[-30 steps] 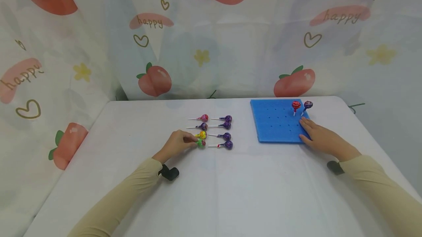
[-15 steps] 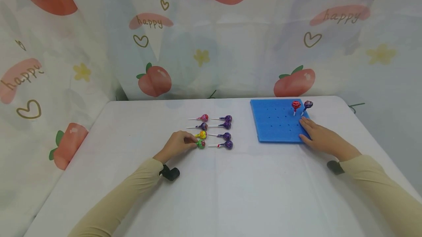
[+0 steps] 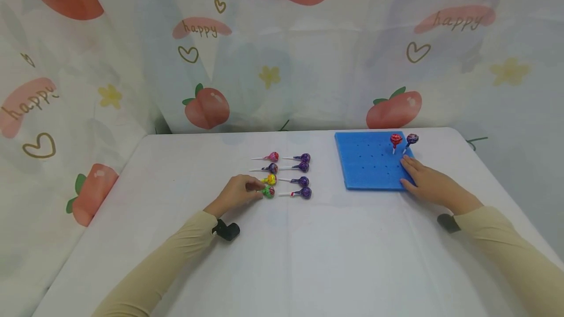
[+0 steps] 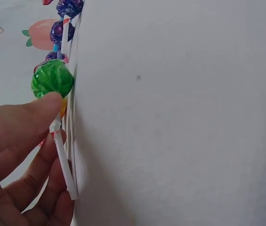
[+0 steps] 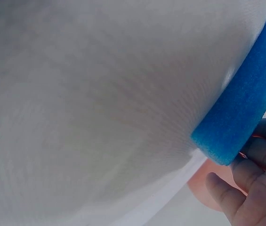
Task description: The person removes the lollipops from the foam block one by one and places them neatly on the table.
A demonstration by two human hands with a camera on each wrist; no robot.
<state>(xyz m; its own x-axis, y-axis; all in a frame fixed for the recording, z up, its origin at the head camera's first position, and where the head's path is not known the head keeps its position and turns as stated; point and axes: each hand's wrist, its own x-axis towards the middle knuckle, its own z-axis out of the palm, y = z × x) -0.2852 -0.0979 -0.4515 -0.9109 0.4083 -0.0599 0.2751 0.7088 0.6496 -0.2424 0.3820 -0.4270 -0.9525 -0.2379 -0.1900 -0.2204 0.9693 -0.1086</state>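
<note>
In the head view, my left hand (image 3: 235,192) is at the near left end of two columns of lollipops lying on the table. Its thumb and fingers pinch a green lollipop (image 4: 52,80) just below the candy, and the white stick points back along the palm. Right behind it lies a yellow lollipop (image 3: 271,179). My right hand (image 3: 429,184) rests with extended fingers on the right edge of a blue foam board (image 3: 361,180) with small holes. A red lollipop (image 3: 396,139) and a dark purple lollipop (image 3: 412,138) stand in the board's far right corner, the purple one leaning.
A pink lollipop (image 3: 274,157) and a dark-wrapped lollipop (image 3: 273,168) lie beyond the yellow one. Several purple lollipops, the nearest purple lollipop (image 3: 306,193) among them, form the right column. A printed curtain (image 3: 308,77) hangs behind the white table (image 3: 273,258).
The left fingers have shifted very slightly around the green lollipop. The right hand and the board have stayed in place.
</note>
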